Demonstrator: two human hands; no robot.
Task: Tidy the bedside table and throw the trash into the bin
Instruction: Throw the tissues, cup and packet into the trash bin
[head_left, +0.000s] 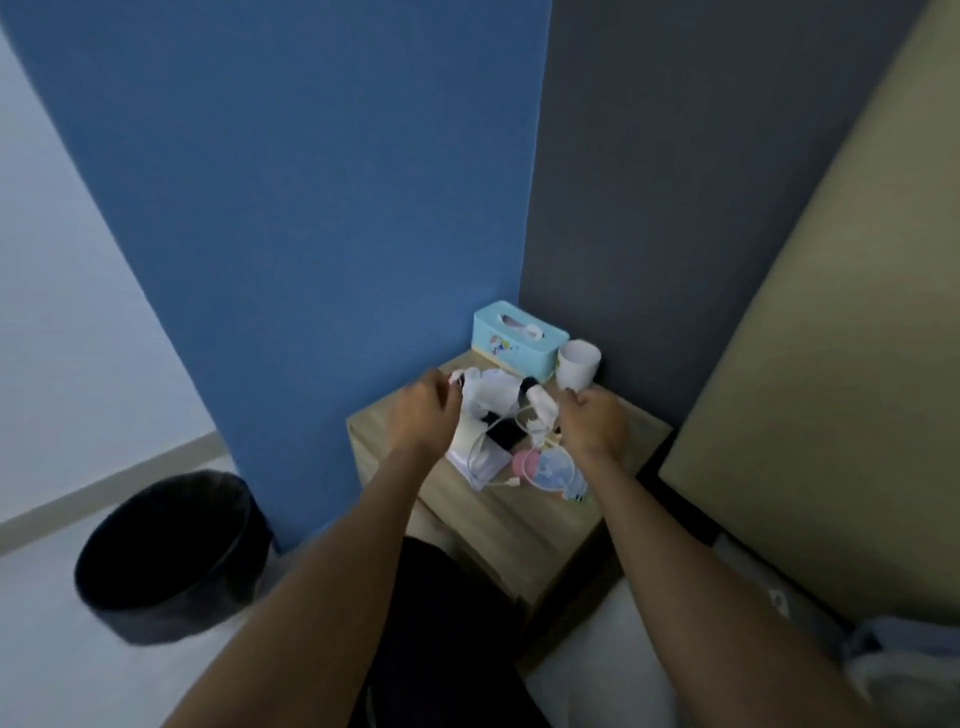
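- Two bare hands work over the clutter on the bench (545, 525), a low bedside unit of pale wood grain set in the corner where a blue wall (311, 208) meets a grey wall (675, 182).
- The left hand (423, 410) is at the far left of the pile. Its fingers (453, 387) are curled and pinch the edge of the crumpled white paper (488, 392).
- The crumpled white paper lies toward the back of the bench, just in front of the tissue box (517, 340). It is creased and bunched, with dark patches in its folds.
- The right hand (592, 421) is curled into a loose fist just beside a small white roll (543, 410). Whether its fingers grasp anything cannot be told.
- A white cable (475, 449) loops over a dark flat object (506, 434) and a white sheet (480, 462) in the middle of the pile.
- A pink and pale blue item (545, 467) sits nearest the person, touching the pile.
- The tissue box is teal with a slot on top. A small coloured cartoon print marks its front, too blurred to read.
- A white cup (577, 364) stands upright just right of the box, against the grey wall.
- The bin (171, 556) is round and black. It stands on the pale floor (52, 675), left of the bench and well apart from it.
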